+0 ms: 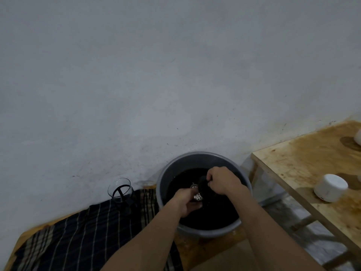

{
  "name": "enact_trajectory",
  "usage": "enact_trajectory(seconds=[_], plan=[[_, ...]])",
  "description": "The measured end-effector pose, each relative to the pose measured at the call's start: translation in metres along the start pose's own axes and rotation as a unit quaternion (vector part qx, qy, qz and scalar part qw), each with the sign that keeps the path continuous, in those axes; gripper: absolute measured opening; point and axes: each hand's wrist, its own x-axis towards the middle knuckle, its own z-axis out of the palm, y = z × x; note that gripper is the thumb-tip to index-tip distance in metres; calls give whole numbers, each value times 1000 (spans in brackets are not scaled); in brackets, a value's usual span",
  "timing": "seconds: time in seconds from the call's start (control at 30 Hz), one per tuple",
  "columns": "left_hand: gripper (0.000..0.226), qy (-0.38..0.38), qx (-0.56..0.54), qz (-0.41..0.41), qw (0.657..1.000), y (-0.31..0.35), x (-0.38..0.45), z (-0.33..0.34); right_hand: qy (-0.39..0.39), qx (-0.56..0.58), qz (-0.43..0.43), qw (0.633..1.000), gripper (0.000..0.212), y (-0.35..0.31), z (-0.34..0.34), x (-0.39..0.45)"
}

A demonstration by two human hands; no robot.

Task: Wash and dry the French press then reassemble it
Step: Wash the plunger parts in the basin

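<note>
Hands (222, 181) (185, 202) over basin (166, 173), fingers apparently gripping lid (203, 186) and filter (197, 196).

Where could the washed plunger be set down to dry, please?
On the striped cloth, in the stretch nearer you than the glass carafe. The wooden table also has bare board between its left edge and the white pot. The basin holds both hands.

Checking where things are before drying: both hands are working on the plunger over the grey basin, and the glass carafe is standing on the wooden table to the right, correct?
Not quite. The head view shows the glass carafe standing on the striped cloth left of the grey basin, not on the wooden table. Both hands, left and right, are on the plunger over the basin.
</note>
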Motion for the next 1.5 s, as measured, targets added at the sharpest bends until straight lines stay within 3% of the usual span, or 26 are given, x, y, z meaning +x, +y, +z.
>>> enact_trajectory(seconds=[0.4, 0.73, 1.0, 1.23, 1.37, 1.5], plan=[[8, -25, -3, 18, 1000, 6, 0, -3, 61, 5, 3, 998, 21, -7, -3, 0], [31, -6, 37, 24, 999, 1, -3, -4, 57, 29, -3, 998, 10, -1, 2, -7], [15, 15, 62, 44, 997, 3, -8, 0, 45, 52, -3, 998, 15, 8, 2, -10], [26, 49, 106, 89, 989, 3, -6, -1, 21, 99, 8, 995, 40, 16, 10, -14], [26, 105, 200, 203, 953, 15, -14, -4, 24, 225, 44, 973, 45, 18, 20, -13], [32, 162, 312, 324, 878, 37, -39, -22, 1, 421, 60, 905, 47, 0, 32, -18]])
